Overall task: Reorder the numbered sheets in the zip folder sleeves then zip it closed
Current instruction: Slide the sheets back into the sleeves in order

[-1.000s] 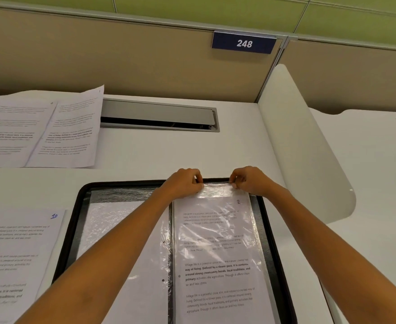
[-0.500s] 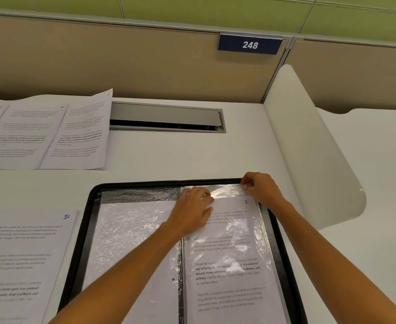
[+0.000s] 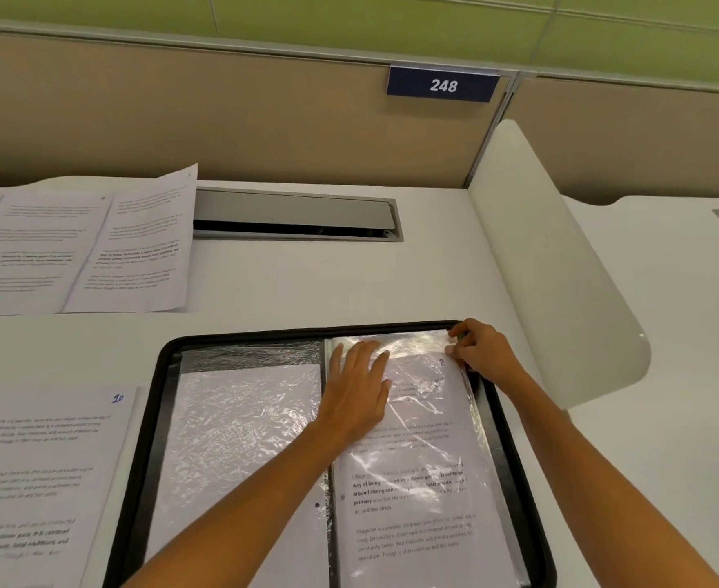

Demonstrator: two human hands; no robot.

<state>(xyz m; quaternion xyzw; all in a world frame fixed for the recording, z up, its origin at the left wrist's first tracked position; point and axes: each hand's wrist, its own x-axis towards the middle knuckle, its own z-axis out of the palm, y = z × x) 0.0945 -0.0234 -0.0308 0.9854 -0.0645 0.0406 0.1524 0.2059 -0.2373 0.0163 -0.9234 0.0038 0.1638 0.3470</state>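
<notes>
One white desk (image 3: 306, 290) carries an open black zip folder (image 3: 137, 468), lying flat at the near edge. Its two facing clear sleeves are both loaded. The left sleeve (image 3: 239, 439) holds a sheet showing a blank side. The right sleeve (image 3: 425, 418) holds a printed sheet (image 3: 412, 524) hand-marked "2" at its top right corner. A loose sheet (image 3: 43, 460) marked "10" lies just left of the folder, and more printed sheets (image 3: 73, 248) overlap at the far left. The left hand (image 3: 357, 388) rests flat on the right sleeve, fingers straight. The right hand (image 3: 480, 354) pinches that sleeve's top right corner. A blue plate (image 3: 443, 84) on the rear partition reads "248".
</notes>
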